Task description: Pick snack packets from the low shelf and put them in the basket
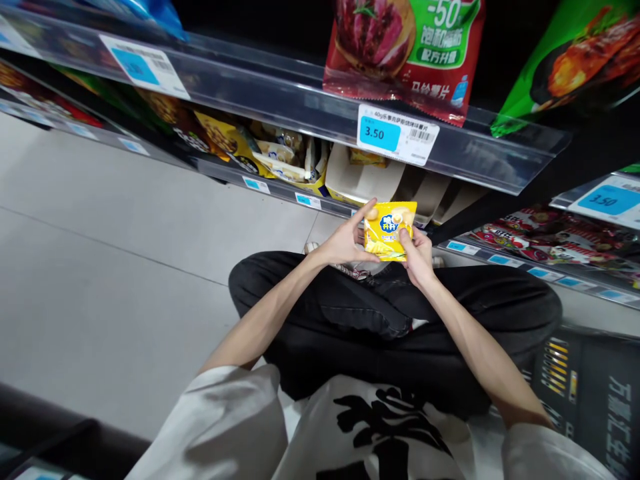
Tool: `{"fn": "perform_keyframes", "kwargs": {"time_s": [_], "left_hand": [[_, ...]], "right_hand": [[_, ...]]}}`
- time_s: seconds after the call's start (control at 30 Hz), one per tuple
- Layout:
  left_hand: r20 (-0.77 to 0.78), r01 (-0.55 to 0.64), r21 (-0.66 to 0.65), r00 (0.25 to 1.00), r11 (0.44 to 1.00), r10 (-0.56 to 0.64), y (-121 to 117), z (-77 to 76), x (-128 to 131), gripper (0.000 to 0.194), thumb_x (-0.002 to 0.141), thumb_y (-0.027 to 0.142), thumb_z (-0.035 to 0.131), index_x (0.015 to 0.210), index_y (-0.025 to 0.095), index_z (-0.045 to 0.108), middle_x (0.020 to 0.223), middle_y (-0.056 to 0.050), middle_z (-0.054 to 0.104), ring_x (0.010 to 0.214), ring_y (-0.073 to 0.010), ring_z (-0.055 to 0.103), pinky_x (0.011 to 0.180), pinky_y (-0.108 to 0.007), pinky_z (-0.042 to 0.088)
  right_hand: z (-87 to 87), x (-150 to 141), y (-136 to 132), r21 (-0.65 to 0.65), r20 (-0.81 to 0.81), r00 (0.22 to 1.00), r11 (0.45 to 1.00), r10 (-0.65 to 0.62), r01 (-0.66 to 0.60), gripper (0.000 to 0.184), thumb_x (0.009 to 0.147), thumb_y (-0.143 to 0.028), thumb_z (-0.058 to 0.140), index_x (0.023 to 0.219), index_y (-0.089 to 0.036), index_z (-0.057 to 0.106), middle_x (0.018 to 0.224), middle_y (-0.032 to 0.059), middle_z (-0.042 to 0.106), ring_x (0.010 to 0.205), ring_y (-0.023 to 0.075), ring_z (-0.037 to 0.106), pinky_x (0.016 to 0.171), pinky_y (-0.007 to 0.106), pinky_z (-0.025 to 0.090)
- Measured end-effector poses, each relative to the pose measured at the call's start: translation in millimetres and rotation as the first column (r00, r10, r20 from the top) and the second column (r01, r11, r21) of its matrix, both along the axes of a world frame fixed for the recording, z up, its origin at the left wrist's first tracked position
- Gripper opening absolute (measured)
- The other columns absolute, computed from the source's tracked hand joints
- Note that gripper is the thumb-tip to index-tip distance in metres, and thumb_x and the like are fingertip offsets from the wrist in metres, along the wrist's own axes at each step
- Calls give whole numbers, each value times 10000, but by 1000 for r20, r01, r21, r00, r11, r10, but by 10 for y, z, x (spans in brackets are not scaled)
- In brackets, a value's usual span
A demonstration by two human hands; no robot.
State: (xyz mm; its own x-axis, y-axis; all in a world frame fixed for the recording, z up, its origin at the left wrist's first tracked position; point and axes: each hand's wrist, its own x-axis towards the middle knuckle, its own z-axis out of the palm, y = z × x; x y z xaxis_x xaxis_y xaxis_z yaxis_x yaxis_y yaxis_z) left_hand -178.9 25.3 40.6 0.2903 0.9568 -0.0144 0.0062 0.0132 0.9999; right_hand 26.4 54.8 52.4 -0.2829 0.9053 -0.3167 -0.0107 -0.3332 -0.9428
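A small yellow snack packet [387, 248] with a blue logo is held up in front of the lower shelf, its printed face towards me. My left hand [343, 241] grips its left side, index finger along the top corner and thumb at the bottom corner. My right hand [419, 259] pinches the right side, with the thumb lying on the front. The fingers behind the packet are mostly hidden. Just beyond it, on the bottom shelf, is a cardboard display box [365, 181] with a yellow packet at its back.
Overhead, a shelf edge [295, 79] juts out, carrying a red chip bag [400, 53] and a 3.50 price tag [397, 135]. Left of the display box sits a box of pale wrapped snacks [287, 157]. A dark crate [590, 393] stands by my right knee. Grey floor tiles [115, 260] lie left.
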Motion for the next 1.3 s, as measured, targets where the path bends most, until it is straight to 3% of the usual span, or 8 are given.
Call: {"fn": "perform_keyframes", "kwargs": {"time_s": [0.13, 0.27, 0.43, 0.63, 0.77, 1.1, 1.3], "left_hand": [[0, -21, -2, 1000, 1000, 21, 3, -12, 7, 1418, 656, 319, 954, 1691, 390, -12, 1641, -179, 417, 1145, -369, 722, 931, -548, 641], [9, -29, -10, 1000, 1000, 29, 7, -15, 9, 1442, 636, 350, 973, 1688, 408, -12, 1669, -169, 369, 1190, -388, 698, 936, -569, 638], [25, -11, 25, 1000, 1000, 10, 20, -7, -16, 1417, 646, 441, 973, 1683, 433, 8, 1739, -144, 225, 1330, -427, 609, 987, -593, 611], [-9, 18, 50, 1000, 999, -18, 38, -59, -39, 1420, 657, 521, 962, 1678, 440, -21, 1757, -166, 158, 1328, -426, 614, 983, -609, 608], [-26, 6, 58, 1000, 998, -5, 31, -87, -36, 1416, 658, 516, 963, 1674, 457, -21, 1746, -160, 201, 1318, -430, 623, 984, -628, 608], [-15, 3, 68, 1000, 998, -2, 52, -73, -43, 1472, 629, 437, 996, 1666, 477, -48, 1735, -156, 213, 1266, -446, 654, 918, -622, 635], [-24, 14, 58, 1000, 998, -13, 51, -82, -65, 1440, 636, 400, 993, 1673, 473, -4, 1684, -165, 320, 1138, -387, 718, 883, -619, 643]], "right_hand": [[7, -5, 7, -5, -12, 1000, 1000, 4, -4, 761, 769, -794, 697, 1228, -189, 644, 881, 40, 752, 465, 90, 465, 369, 215, 298], [24, -10, 2, -32, -26, 1000, 999, -12, 12, 730, 779, -776, 705, 1201, -180, 672, 906, 45, 760, 465, 83, 454, 354, 216, 276], [39, -15, -4, -71, -77, 995, 996, -62, 56, 659, 815, -773, 695, 1054, -160, 735, 771, 25, 726, 431, 71, 393, 327, 213, 261], [-13, -29, 11, -88, -112, 983, 987, -145, 136, 661, 764, -836, 706, 869, -184, 728, 594, -23, 604, 395, 74, 372, 297, 214, 243], [-43, -27, 14, -86, -104, 981, 984, -166, 157, 635, 746, -824, 732, 799, -191, 714, 557, -27, 574, 387, 76, 379, 293, 212, 249], [-61, -21, 20, -77, -66, 980, 980, -188, 183, 661, 751, -835, 711, 891, -190, 748, 592, -14, 631, 393, 85, 405, 290, 211, 260], [-72, -23, 23, -83, -73, 974, 975, -213, 207, 648, 750, -824, 719, 865, -186, 737, 582, -23, 598, 398, 81, 402, 286, 207, 262]]}}
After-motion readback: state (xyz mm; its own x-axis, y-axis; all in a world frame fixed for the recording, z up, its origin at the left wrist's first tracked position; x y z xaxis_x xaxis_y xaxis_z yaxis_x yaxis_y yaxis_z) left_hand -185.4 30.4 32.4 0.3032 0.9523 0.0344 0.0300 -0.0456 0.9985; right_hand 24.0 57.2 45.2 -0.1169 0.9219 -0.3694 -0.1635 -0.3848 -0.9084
